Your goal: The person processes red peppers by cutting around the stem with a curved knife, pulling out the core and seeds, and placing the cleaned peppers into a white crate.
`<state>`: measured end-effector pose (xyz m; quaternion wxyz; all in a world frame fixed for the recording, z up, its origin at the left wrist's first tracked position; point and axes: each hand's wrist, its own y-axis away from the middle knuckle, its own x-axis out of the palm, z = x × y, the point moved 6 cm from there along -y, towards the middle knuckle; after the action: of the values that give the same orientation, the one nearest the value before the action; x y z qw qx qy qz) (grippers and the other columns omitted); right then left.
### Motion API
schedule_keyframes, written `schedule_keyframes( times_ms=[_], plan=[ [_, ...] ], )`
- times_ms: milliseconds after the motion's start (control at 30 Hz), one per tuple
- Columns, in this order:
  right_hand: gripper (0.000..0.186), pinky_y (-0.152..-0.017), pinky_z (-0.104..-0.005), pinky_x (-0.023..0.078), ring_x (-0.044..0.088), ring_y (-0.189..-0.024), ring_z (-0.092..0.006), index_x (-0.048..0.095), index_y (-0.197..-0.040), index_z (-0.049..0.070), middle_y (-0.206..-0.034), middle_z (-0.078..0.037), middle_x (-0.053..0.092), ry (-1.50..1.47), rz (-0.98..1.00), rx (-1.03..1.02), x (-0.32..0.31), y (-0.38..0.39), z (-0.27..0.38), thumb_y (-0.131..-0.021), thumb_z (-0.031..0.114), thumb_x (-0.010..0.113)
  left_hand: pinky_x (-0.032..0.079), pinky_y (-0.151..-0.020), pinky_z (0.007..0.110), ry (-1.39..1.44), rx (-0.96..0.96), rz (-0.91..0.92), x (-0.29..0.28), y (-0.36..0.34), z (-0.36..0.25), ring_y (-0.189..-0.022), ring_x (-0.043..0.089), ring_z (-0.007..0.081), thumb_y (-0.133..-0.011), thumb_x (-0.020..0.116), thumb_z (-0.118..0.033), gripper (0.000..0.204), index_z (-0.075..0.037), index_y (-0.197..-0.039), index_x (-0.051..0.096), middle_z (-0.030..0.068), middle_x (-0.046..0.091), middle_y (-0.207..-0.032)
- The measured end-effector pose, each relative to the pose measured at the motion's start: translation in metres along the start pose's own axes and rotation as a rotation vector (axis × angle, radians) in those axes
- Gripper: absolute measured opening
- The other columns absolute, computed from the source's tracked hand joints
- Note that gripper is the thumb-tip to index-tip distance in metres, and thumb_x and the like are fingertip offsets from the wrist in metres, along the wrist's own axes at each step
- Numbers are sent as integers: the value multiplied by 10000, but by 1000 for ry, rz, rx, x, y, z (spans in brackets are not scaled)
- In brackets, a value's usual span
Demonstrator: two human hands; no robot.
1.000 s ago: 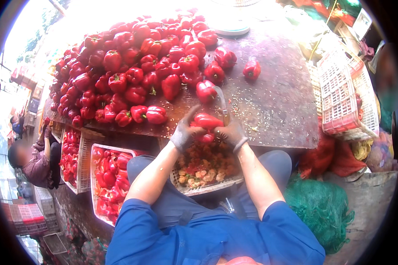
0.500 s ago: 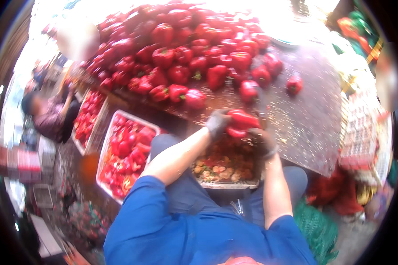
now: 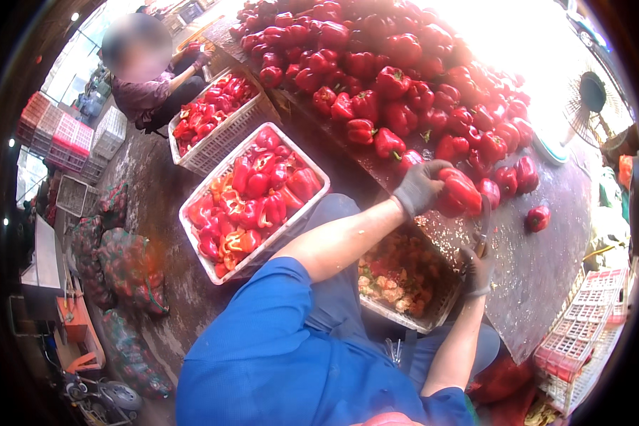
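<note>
My left hand (image 3: 417,189), in a grey glove, is closed on a red bell pepper (image 3: 459,192) at the near edge of the pepper pile (image 3: 397,78). A knife (image 3: 485,220) is in my gloved right hand (image 3: 478,270), its blade pointing up beside that pepper. Whether the blade touches the pepper, I cannot tell. Between my knees, below both hands, stands a crate (image 3: 422,328) with pale pepper cores and seeds inside. On my left a white crate (image 3: 204,268) is filled with cut red pepper pieces (image 3: 252,206).
Loose seeds dot the dark tabletop (image 3: 532,270). A second crate (image 3: 216,145) of peppers stands farther left, by a seated co-worker (image 3: 145,92). Filled net sacks (image 3: 131,266) lie on the left floor. Stacked crates (image 3: 582,326) and a fan (image 3: 593,92) are at right.
The view has swung left. My hands were together on a red pepper over the core crate; now they are apart, the left at the pile with a pepper, the right lower with the knife.
</note>
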<state>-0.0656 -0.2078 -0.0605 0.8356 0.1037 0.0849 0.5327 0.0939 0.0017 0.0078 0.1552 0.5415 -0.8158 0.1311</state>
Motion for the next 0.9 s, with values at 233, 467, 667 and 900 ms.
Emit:
schedule_keyframes(
  times_ms=[233,467,667,900],
  plan=[
    [471,-662,-251,541,635,-721,-111,651,-1209,-6,-839,-21,645,26,88,-15,13,19,-3,-760,36,788,554,-890,284,-508,523,-363,-152,53,-135,-1006,672,125,-862,708,-38,309,-14,-1169,694,53,725,-1095],
    [461,-635,-272,560,648,-727,-125,627,-1179,-16,-829,-28,640,183,120,-2,31,41,23,-745,21,776,309,-1173,611,-1981,-435,-272,-297,141,-63,-1463,368,323,-860,674,-382,630,-143,-1427,535,98,497,-1509],
    [384,-621,-270,549,641,-695,-119,637,-1100,5,-777,-26,625,160,263,54,49,38,9,-735,8,755,232,-1209,577,-1824,-241,-308,-303,109,-81,-1484,343,313,-930,604,-457,641,-126,-1468,493,85,433,-1572],
    [500,-752,-354,552,669,-772,-178,718,-1101,38,-838,-97,704,663,456,-41,60,40,4,-635,192,814,258,-1212,525,-1778,-337,-248,-330,119,-25,-1487,336,320,-1005,512,-382,562,-121,-1499,450,131,403,-1580]
  ],
)
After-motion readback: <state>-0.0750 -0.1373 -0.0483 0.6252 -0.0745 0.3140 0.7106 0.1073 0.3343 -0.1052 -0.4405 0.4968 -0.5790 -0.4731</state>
